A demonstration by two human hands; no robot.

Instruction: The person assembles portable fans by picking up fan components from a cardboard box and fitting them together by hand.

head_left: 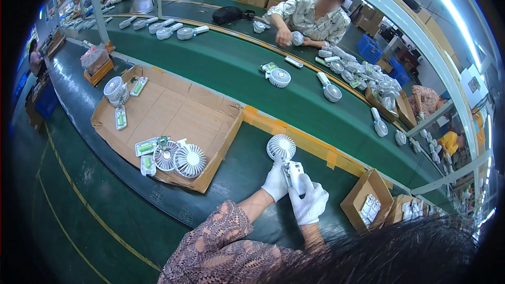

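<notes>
Evidently, in the head view, a white handheld fan (282, 147) is held above the dark workbench (231, 197), near its far edge, where yellow tape (273, 127) is stuck along the border. The fan's neck is gripped by the gloved left hand (274, 183), whose fingers are closed around it just below the round grille. A white handle piece (296, 172) is pinched by the gloved right hand (309, 200) at its lower end; whether it is joined fully to the fan cannot be told, as the meeting point is covered by fingers.

By the look of it, the fan is light and stiff, with thin grille ribs that could be cracked if squeezed. It is best taken by the neck or the handle's long sides, with the grille left free. The smooth plastic may be made slippery by the gloves, so a firm but gentle pinch is called for.

To the left, a shallow cardboard tray (168, 110) is set on the workbench. Two fan heads (189, 160) are placed in its near right corner, beside opened handle shells (146, 147) with green parts inside; more fan heads (115, 92) are stacked at its left edge. To the right, white pieces (370, 208) are kept in a small open carton (353, 199). Beyond the far edge, further fans (279, 77) are spread along a green belt (226, 63), and another fan head (297, 38) is held by a co-worker (329, 21).
</notes>
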